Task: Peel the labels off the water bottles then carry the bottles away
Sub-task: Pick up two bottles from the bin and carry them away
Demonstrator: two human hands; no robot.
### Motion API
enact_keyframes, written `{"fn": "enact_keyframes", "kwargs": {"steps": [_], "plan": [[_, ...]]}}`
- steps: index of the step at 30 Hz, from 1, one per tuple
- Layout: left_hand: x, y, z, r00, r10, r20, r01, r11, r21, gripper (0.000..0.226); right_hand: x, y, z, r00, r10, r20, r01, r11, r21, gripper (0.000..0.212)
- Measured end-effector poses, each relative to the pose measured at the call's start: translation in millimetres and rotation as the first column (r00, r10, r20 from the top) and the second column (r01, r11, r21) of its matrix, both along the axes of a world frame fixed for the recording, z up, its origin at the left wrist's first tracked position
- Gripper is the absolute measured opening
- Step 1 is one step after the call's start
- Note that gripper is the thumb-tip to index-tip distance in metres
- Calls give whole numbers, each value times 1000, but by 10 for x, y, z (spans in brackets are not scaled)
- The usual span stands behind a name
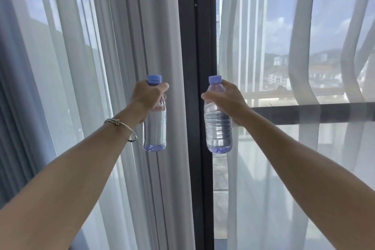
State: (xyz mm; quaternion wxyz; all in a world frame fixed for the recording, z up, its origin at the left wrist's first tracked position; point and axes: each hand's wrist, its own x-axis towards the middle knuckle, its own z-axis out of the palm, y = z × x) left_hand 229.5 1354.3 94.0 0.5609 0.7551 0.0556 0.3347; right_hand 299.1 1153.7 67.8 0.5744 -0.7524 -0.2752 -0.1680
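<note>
Two clear water bottles with light blue caps hang upright in the air in front of me, both without labels. My left hand (147, 95) grips the left bottle (155, 130) round its neck and shoulder, a thin bracelet on that wrist. My right hand (225, 99) grips the right bottle (218, 130) just under its cap. The two bottles are apart, at about the same height, with both arms stretched forward. Water fills each bottle most of the way.
A dark window frame post (199, 46) rises straight ahead between the bottles. Sheer white curtains (125, 46) hang on both sides, with a window and a horizontal rail (314, 112) behind the right one. No floor or table shows.
</note>
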Motion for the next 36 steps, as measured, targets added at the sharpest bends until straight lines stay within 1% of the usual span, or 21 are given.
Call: {"fn": "enact_keyframes", "kwargs": {"steps": [4,7,10,14,16,18,20,25,30,32,34,36], "plan": [[62,-114,-79,1000,4,2,-4,999,-37,18,73,-93,-61,1000,10,-4,-10,1000,-19,21],[85,-192,-153,1000,-5,-5,5,998,-61,18,122,-99,-144,999,38,-9,-38,999,-21,14],[78,-240,-260,999,-32,-36,29,997,-69,18,126,-109,-244,985,141,-100,-138,990,34,13],[-11,-206,-482,984,-115,-132,105,991,-82,24,151,-88,-474,901,331,-280,-313,944,107,11],[-86,-163,-600,972,-170,-164,155,983,-101,26,158,-8,-574,847,404,-346,-382,915,133,10],[-155,-120,-696,965,-182,-188,164,981,-107,25,137,110,-653,798,468,-380,-443,883,157,14],[-214,-60,-742,972,-128,-197,108,988,-109,24,97,255,-703,789,493,-367,-479,867,133,21],[-390,252,-776,983,78,-163,-103,983,-149,22,-9,616,-748,804,488,-340,-499,865,62,13],[-666,726,-796,957,247,-152,-268,954,-133,22,-166,1083,-681,848,433,-305,-454,891,4,8],[-807,962,-796,943,293,-157,-315,940,-135,23,-259,1334,-654,861,419,-286,-445,895,-28,10],[-965,1240,-801,927,341,-156,-357,930,-89,26,-365,1641,-639,861,423,-283,-452,891,-43,16],[-1154,1528,-820,900,407,-155,-415,910,-23,33,-500,2001,-648,852,441,-283,-472,880,-49,21]]}}
